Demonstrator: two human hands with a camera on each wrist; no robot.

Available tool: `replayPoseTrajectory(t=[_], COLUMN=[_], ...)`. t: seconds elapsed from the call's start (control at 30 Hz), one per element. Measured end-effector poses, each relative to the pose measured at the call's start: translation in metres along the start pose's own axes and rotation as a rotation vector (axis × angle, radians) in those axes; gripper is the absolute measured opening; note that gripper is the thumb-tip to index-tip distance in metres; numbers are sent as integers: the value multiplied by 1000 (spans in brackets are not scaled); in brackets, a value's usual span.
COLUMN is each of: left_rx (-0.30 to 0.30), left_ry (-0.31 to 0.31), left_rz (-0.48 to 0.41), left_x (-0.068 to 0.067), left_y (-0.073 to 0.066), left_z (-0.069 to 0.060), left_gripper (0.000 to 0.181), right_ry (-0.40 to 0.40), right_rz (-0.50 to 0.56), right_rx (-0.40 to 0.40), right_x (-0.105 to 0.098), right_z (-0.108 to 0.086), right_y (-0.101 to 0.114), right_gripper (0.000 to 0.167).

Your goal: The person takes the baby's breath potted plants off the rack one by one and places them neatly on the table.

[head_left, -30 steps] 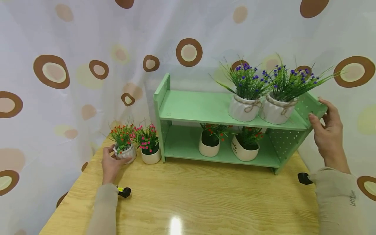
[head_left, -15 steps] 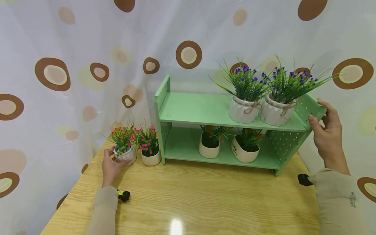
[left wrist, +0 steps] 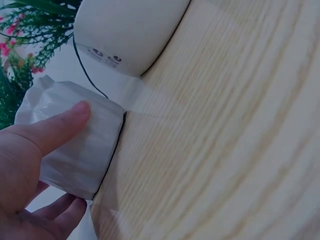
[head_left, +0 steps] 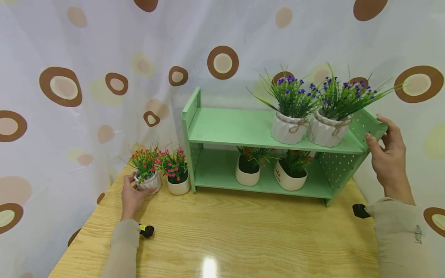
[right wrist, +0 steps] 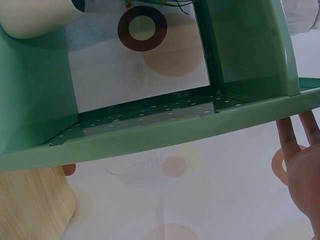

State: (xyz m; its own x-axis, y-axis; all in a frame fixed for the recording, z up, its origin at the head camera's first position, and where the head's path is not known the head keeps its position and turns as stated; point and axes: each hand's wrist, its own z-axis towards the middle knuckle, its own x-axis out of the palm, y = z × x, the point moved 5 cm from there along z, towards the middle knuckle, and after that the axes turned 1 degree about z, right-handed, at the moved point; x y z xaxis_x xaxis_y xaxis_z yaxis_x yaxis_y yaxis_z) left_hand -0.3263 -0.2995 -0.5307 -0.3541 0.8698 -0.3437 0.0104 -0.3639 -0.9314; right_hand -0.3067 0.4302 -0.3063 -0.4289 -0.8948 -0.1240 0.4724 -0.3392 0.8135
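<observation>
At the table's left side my left hand (head_left: 133,197) holds a white ribbed pot (head_left: 153,183) of orange-red flowers, which stands on the wood. In the left wrist view the thumb (left wrist: 65,125) lies along the pot's wall and the other fingers reach round its far side, partly hidden. Beside it is a smooth white pot (head_left: 179,188) with pink flowers, close to a green two-tier shelf (head_left: 226,125). My right hand (head_left: 391,162) grips the top of the shelf's right side panel, with the thumb at the front edge; some fingers are hidden behind the panel.
Two white pots with twine bows and purple flowers, a left one (head_left: 288,129) and a right one (head_left: 327,130), stand on the upper tier. Below are two cream pots, one plain (head_left: 247,175), one lettered (head_left: 291,179). A spotted curtain (head_left: 132,42) hangs behind the wooden table (head_left: 243,231).
</observation>
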Motion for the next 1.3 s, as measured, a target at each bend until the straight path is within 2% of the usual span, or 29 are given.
replayPoseTrajectory(t=[0.2, 0.37, 0.43, 0.53, 0.67, 0.77, 0.87, 1.03, 1.17, 1.3], left_rx=[61, 123, 165, 258, 431, 562, 671, 776, 849, 920], left_ry=[-34, -71, -88, -131, -215, -256, -262, -227, -165, -97], left_rz=[21, 32, 1, -39, -42, -43, -59, -68, -81, -103], left_x=[1, -1, -4, -8, -10, -6, 3, 27, 56, 90], left_y=[-8, -33, -48, -74, -118, -152, -179, -213, -239, -264], left_z=[-4, -6, -6, -10, -23, -35, -47, -60, -64, -66], left_gripper=[112, 131, 134, 137, 136, 132, 125, 115, 108, 106], right_ry=[6, 15, 12, 4, 4, 6, 20, 40, 38, 39], right_rz=[71, 62, 66, 88, 97, 118, 150, 123, 75, 86], right_rx=[-11, -12, -15, -20, -24, -23, -28, -34, -37, -38], right_x=[1, 0, 0, 0, 0, 1, 3, 5, 2, 0], right_z=[-1, -1, -1, 0, -1, -1, 0, 1, 0, -1], right_y=[0, 0, 0, 1, 1, 0, -1, -1, -1, -2], right_gripper=[53, 54, 53, 53, 53, 53, 53, 54, 55, 55])
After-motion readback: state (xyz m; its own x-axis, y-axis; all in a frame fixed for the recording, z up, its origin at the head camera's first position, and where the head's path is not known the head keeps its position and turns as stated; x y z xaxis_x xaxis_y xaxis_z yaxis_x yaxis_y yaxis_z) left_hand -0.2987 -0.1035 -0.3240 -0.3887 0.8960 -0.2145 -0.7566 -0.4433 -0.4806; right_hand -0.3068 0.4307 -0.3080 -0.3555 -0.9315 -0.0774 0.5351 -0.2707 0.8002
